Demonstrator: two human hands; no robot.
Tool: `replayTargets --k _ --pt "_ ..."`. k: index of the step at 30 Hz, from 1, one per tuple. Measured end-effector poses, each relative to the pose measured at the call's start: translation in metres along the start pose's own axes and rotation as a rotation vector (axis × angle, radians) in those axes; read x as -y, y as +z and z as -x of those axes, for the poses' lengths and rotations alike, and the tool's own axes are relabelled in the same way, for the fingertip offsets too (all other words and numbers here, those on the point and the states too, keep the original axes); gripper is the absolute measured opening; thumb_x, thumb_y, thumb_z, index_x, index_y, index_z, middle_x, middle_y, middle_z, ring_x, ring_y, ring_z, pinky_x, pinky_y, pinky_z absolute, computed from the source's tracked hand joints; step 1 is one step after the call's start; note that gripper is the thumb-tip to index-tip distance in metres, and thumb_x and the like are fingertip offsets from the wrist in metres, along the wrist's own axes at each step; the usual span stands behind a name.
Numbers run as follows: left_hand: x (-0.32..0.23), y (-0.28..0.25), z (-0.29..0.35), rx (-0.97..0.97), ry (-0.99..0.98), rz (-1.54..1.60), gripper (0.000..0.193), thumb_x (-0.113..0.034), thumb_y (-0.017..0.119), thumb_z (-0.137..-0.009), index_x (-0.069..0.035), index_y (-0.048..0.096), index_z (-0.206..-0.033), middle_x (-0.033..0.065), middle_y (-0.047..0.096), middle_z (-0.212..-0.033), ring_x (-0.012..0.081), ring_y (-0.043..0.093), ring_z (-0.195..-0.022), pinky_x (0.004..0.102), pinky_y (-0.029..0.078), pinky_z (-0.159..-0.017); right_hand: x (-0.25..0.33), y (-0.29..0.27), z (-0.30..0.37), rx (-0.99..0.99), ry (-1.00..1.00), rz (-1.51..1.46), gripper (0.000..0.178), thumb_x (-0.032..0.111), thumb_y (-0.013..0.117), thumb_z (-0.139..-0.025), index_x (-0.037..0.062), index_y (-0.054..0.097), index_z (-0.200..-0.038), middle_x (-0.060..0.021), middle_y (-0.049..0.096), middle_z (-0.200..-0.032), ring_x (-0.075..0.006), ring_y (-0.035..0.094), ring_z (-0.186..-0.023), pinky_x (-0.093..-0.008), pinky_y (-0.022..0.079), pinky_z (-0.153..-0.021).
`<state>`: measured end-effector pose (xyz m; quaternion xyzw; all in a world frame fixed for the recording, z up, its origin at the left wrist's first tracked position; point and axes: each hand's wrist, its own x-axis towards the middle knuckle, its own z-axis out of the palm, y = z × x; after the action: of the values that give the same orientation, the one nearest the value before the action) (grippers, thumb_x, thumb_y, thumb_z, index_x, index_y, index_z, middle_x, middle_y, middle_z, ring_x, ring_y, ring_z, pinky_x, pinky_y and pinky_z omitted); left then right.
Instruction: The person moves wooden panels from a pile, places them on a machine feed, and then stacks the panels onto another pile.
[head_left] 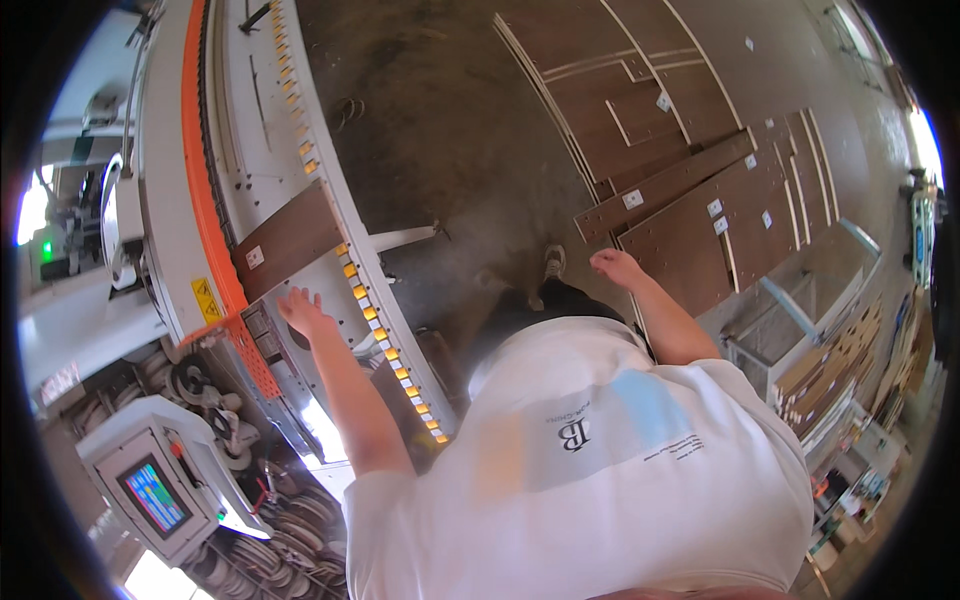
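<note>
Lying across the machine's white surface (255,120), the brown board (290,240) is the piece I am dealing with: a short dark plank with a small white sticker near its left end. Its long axis runs from the orange guard strip (205,190) on its left up and out to the row of yellow rollers (375,320) on its right, where its far corner just overhangs. The board sits directly ahead of my left hand (303,312), just beyond the fingertips, with its near long edge facing me. I cannot tell for sure whether the fingertips touch that edge or stop just short of it.

My left hand is by far the nearer one. Its fingers are spread and flat, palm down on the surface beside the board, gripping nothing.

My right hand (617,266) is well apart from the board, out over the concrete floor (450,130), on the far side of the yellow rollers. Its fingers are loosely curled and empty, touching nothing.

Farther from the board, past my right hand, more brown boards (700,190) lie stacked on the floor. Below the board, toward me, a control screen (155,495) sits on the machine's side.
</note>
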<state>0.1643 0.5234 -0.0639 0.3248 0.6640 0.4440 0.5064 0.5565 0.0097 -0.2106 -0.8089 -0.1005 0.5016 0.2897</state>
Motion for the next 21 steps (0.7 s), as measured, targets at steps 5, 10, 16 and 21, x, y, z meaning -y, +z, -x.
replayTargets --k 5,10,16,21 --pt "0.035 0.032 0.127 0.438 0.015 -0.155 0.040 -0.011 0.059 -0.099 -0.007 0.050 -0.137 0.0090 0.065 -0.110 0.0187 0.065 -0.087 0.0323 0.054 -0.076 -0.020 0.002 -0.036 -0.042 0.336 -0.581 0.058 0.048 0.064 -0.095 0.0126 0.055 -0.140 -0.0073 0.061 -0.136 -0.0245 0.057 -0.125 -0.0456 0.047 -0.099" --pt "0.095 0.045 0.265 0.842 -0.137 -0.583 0.040 -0.012 0.056 -0.102 -0.001 0.048 -0.139 0.0103 0.066 -0.110 0.0159 0.065 -0.084 0.0281 0.055 -0.076 -0.004 0.003 -0.074 -0.227 0.514 -0.966 0.072 0.053 0.059 -0.097 0.0119 0.039 -0.153 -0.0105 0.044 -0.153 -0.0296 0.042 -0.140 -0.0492 0.039 -0.109" --pt "0.124 0.044 0.336 1.168 -0.008 -1.065 0.043 -0.019 0.064 -0.097 -0.008 0.055 -0.138 0.0075 0.071 -0.107 0.0160 0.069 -0.094 0.0312 0.056 -0.084 -0.013 0.000 -0.108 -0.260 0.513 -1.236 0.070 0.052 0.058 -0.099 0.0099 0.038 -0.152 -0.0102 0.041 -0.155 -0.0302 0.043 -0.139 -0.0476 0.038 -0.111" --pt "0.122 0.081 0.362 1.218 0.277 -1.206 0.041 -0.015 0.065 -0.091 -0.006 0.059 -0.131 0.0079 0.071 -0.107 0.0210 0.068 -0.101 0.0345 0.054 -0.089 -0.030 0.007 -0.092 -0.154 0.289 -1.311 0.065 0.051 0.060 -0.098 0.0094 0.043 -0.146 -0.0094 0.049 -0.145 -0.0281 0.046 -0.134 -0.0462 0.038 -0.112"
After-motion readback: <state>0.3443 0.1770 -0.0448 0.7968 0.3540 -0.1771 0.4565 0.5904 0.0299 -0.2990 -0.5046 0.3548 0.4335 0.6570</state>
